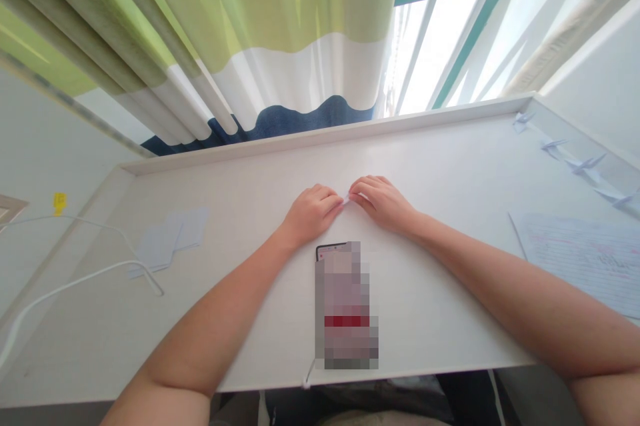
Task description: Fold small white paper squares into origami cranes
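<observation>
Between my two hands, over the middle of the white desk (270,319), is a small folded piece of white paper (346,200). My left hand (314,211) pinches its left end with thumb and fingers. On the other end, my right hand (379,201) is closed in the same way. Most of the paper is hidden behind the fingers, so its full shape cannot be made out. Just below my hands a phone (345,306) lies on the desk, its screen mostly blurred out.
Loose white paper sheets (167,239) lie at the left, beside a white cable (80,283). Several folded paper pieces (585,165) line the right edge, above a lined, written sheet (580,253). A raised rim (320,137) runs along the back, before a curtain (300,6).
</observation>
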`<state>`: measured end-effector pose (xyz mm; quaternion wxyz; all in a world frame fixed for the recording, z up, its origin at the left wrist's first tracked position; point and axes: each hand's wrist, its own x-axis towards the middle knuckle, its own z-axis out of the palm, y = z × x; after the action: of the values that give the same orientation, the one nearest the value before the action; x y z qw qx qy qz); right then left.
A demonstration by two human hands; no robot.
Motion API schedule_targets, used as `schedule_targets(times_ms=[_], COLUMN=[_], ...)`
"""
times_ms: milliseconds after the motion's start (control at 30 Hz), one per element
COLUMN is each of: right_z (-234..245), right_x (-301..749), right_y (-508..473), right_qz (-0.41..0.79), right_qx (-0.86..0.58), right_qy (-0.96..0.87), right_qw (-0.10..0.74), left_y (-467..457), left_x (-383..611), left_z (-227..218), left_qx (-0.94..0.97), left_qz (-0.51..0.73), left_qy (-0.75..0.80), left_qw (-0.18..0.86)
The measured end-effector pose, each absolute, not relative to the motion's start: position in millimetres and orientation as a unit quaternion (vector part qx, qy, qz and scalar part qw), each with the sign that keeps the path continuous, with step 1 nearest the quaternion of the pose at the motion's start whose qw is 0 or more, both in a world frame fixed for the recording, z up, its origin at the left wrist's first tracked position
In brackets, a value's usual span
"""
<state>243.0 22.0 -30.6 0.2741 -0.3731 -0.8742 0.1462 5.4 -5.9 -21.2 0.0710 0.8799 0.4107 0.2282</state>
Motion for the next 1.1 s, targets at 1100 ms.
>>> schedule_targets(times_ms=[1100], right_z=[-12.4], right_x=[240.7], right_y=[24.6], right_qz=[0.531], right_qx=[-0.347], right_qy=[-0.653], right_qw=[0.414], left_y=[-7.3], left_x=[20.3], left_z=[-16.3], left_qx=[0.597], left_qz=[0.459], left_qy=[0.446], left_qw=[0.484])
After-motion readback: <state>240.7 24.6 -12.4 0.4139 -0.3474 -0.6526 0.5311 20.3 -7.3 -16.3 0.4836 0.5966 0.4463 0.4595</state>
